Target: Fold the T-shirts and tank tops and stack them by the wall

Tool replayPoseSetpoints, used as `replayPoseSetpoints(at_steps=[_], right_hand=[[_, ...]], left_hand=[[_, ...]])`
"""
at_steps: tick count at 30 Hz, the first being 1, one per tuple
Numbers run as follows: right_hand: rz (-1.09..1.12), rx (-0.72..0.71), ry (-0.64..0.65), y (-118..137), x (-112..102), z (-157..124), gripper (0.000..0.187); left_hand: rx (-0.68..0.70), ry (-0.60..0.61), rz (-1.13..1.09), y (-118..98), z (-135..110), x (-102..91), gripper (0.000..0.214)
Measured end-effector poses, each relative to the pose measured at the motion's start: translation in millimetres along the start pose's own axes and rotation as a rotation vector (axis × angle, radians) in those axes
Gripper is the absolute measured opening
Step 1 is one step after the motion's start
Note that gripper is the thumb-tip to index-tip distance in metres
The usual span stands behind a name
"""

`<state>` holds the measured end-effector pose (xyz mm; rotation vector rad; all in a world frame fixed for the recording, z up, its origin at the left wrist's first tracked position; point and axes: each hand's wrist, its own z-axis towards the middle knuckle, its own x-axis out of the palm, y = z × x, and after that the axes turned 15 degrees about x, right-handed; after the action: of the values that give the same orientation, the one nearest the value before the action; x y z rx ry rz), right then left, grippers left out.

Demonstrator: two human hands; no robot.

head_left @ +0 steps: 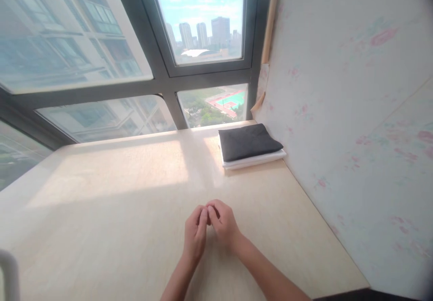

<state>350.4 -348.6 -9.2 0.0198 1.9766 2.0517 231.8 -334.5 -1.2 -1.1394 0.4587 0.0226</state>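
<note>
My left hand (pixel 196 225) and my right hand (pixel 221 222) rest together over the pale wooden surface (pixel 101 238), meeting at thumbs and fingertips. Both have their fingers curled in and closed, and no object shows in either. The undersides of the fingers are hidden from above. Beyond them, to the right, lies a folded black cloth (pixel 250 142) on top of a folded white cloth (pixel 255 160); neither hand touches this stack.
A dark window frame (pixel 162 84) borders the far edge of the surface. On the right rises a wall with flowered paper (pixel 338 125), close beside the cloth stack. A pale curved bar (pixel 10 269) enters at the lower left.
</note>
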Motion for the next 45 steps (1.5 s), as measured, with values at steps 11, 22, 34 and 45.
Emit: replayPoseSetpoints(at_steps=[11,22,34,45], right_hand=[[-0.156,0.045,0.077,-22.9,-17.3,-40.5,0.022],[-0.216,0.005,0.070,-24.4,-16.5,-40.5,0.024],[-0.231,0.001,0.063,-20.4,-17.3,-40.6,0.024],[-0.221,0.014,0.074,-22.5,-17.0,-40.0,0.024]], left_hand=[[0.051,0.111,0.159,2.0,-44.3,11.4,0.032],[0.077,0.131,0.222,3.2,-45.3,10.3,0.032],[0.080,0.143,0.215,2.7,-43.8,8.8,0.032],[0.091,0.133,0.224,5.3,-45.3,9.2,0.032]])
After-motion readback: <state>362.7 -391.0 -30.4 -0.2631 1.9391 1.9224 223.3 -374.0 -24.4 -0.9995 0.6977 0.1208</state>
